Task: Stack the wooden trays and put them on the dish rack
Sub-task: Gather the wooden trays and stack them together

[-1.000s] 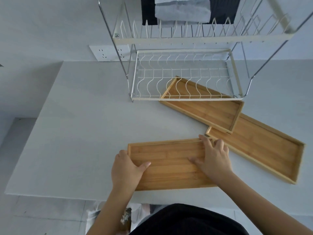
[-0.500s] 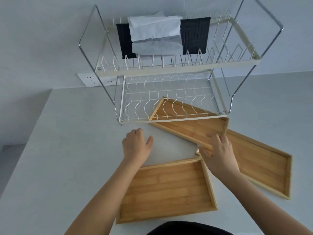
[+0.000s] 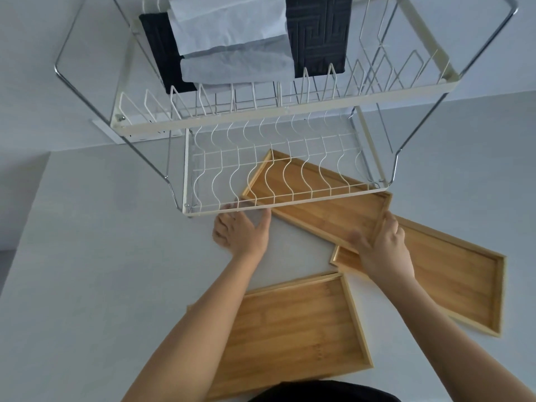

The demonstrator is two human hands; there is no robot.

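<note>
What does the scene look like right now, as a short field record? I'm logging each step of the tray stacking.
trays: three, all on the white table, none stacked
near tray: flat by the person, untouched
middle tray: partly under the dish rack, one corner overlapping the far right tray
right hand: gripping the middle tray's right end
left hand: open, reaching toward that tray's left end, not clearly touching
rack top tier: dark mat and light cloth
rack lower tier: no trays yet

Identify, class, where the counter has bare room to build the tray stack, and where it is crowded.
Free: the wide counter strip left of the dish rack and near tray. Crowded: the right, where the far tray runs under the rack and overlaps the right tray, with right hand and left hand there.
</note>
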